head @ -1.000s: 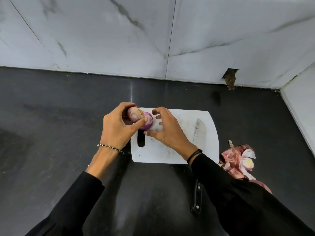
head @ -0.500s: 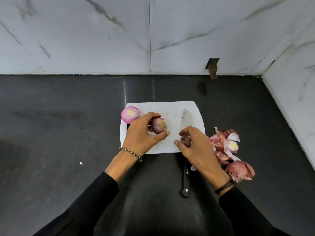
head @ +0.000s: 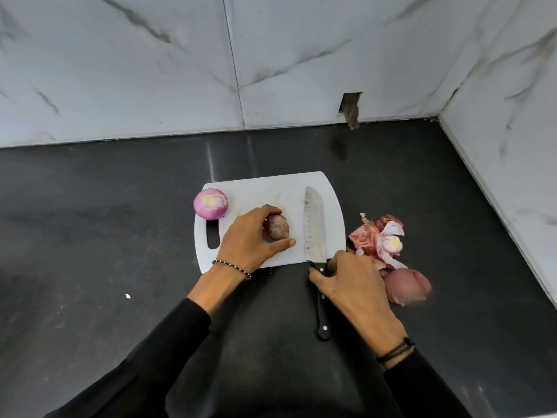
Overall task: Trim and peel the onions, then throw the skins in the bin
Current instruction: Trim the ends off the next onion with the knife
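Observation:
A white cutting board (head: pixel 280 188) lies on the dark counter. My left hand (head: pixel 250 239) grips an unpeeled reddish onion (head: pixel 278 227) on the board's middle. A peeled purple onion (head: pixel 210 204) sits at the board's left corner. A knife (head: pixel 315 224) lies with its blade on the board's right side and its black handle (head: pixel 322 321) over the counter. My right hand (head: pixel 352 285) curls round the top of that handle. A pile of onion skins and trimmings (head: pixel 379 239) lies right of the board, with a large skin piece (head: pixel 407 286) nearest me.
The dark counter (head: pixel 90 236) runs left and toward me. Marble wall tiles (head: pixel 180 70) close the back, and a side wall (head: pixel 512 146) closes the right. A small hole (head: pixel 351 108) shows low in the back wall. No bin is in view.
My left hand set the peeled onion at the board's left corner and now holds the unpeeled one on the board. My right hand moved down onto the knife handle.

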The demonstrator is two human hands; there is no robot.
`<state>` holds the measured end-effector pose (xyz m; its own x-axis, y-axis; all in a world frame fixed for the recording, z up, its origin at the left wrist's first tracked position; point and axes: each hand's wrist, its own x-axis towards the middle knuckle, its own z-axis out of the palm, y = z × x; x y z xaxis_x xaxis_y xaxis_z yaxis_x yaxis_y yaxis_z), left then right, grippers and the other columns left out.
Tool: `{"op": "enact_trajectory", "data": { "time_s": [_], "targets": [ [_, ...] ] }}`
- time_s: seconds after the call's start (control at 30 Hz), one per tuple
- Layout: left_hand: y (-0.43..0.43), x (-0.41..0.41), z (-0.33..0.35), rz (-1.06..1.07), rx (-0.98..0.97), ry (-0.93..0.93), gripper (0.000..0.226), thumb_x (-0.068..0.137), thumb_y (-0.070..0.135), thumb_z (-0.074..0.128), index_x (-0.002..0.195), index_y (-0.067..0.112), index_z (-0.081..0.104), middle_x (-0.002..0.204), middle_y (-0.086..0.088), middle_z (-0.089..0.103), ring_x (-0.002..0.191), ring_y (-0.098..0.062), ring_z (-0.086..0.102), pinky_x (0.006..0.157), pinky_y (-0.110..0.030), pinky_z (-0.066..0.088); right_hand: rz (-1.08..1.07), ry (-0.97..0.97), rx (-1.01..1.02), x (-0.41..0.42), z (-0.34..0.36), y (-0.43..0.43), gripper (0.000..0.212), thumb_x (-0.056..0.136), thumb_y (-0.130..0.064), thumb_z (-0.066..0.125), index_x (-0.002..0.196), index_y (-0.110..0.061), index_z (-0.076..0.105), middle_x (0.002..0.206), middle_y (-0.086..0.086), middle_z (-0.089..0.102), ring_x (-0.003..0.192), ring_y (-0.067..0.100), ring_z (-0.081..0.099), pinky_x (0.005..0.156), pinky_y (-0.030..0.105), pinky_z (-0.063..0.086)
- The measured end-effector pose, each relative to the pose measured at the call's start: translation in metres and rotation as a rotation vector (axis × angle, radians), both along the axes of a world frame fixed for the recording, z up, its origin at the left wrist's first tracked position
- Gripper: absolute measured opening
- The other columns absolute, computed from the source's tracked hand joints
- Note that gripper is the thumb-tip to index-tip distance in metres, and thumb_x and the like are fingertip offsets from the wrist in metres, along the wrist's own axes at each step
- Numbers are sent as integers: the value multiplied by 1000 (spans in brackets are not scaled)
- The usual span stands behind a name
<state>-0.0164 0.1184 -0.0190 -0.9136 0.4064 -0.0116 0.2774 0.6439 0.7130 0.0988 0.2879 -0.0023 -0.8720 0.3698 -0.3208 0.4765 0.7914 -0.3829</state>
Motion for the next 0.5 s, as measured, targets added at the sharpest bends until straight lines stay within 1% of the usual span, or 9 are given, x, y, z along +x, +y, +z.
{"op": "enact_trajectory", "data": {
  "time_s": [0.07, 0.1, 0.17, 0.2, 0.23, 0.3, 0.33, 0.43, 0.5],
  "targets": [
    [-1, -3, 1, -25, -4, -29, 64, 67, 47, 85, 121, 26, 59, 115, 8, 64, 103, -12, 59, 92, -35, 52, -52, 11, -30, 0, 0, 3, 39, 83, -52, 65, 84, -13, 60, 83, 3, 64, 91, 19, 61, 63, 36, 47],
    [-2, -4, 2, -46, -13, -41, 67, 66, 46, 86, 124, 24, 59, 116, 7, 62, 104, -13, 58, 94, -34, 51, -78, 18, -50, 1, 0, 6, 38, 80, -50, 67, 81, -14, 58, 80, 3, 64, 85, 20, 63, 62, 37, 49],
    [-5, -6, 3, -98, -39, -50, 72, 65, 41, 88, 128, 20, 58, 118, 5, 58, 107, -16, 57, 97, -32, 50, -133, 34, -105, 4, 2, 13, 35, 75, -47, 70, 79, -16, 55, 74, 1, 65, 72, 20, 65, 63, 40, 55],
    [-6, -6, 3, -116, -46, -50, 74, 65, 38, 88, 129, 20, 57, 118, 6, 55, 107, -16, 57, 97, -32, 50, -164, 40, -140, 5, 4, 17, 34, 75, -46, 72, 81, -18, 55, 74, -1, 66, 70, 18, 65, 62, 40, 56],
    [-7, -6, 2, -124, -46, -51, 74, 65, 35, 89, 130, 20, 57, 117, 6, 52, 107, -17, 57, 97, -32, 50, -192, 31, -175, 6, 8, 21, 33, 74, -45, 76, 85, -20, 56, 75, -2, 66, 70, 16, 65, 59, 38, 54],
    [-7, -6, 0, -116, -35, -53, 72, 67, 32, 88, 131, 21, 57, 115, 5, 48, 104, -17, 56, 95, -32, 51, -222, 11, -222, 9, 14, 30, 35, 75, -45, 79, 91, -23, 57, 78, -3, 65, 74, 12, 62, 53, 31, 43],
    [-6, -5, -1, -111, -33, -48, 71, 68, 32, 88, 132, 22, 57, 114, 4, 47, 103, -17, 56, 95, -32, 51, -220, 16, -232, 10, 15, 33, 33, 76, -45, 78, 91, -24, 58, 77, -4, 65, 73, 12, 61, 53, 30, 38],
    [-1, -4, -3, -135, -43, -9, 69, 71, 31, 86, 133, 24, 56, 115, 6, 47, 104, -16, 55, 95, -33, 50, -204, 110, -247, 16, 19, 35, 21, 86, -43, 68, 80, -25, 60, 69, -8, 61, 69, 10, 58, 54, 28, 36],
    [4, -3, -3, -164, -48, 10, 68, 73, 29, 84, 134, 25, 54, 119, 7, 48, 105, -14, 54, 93, -33, 51, -196, 156, -252, 18, 21, 33, 20, 94, -40, 62, 83, -24, 58, 71, -11, 61, 67, 4, 56, 52, 23, 32]
  ]
}}
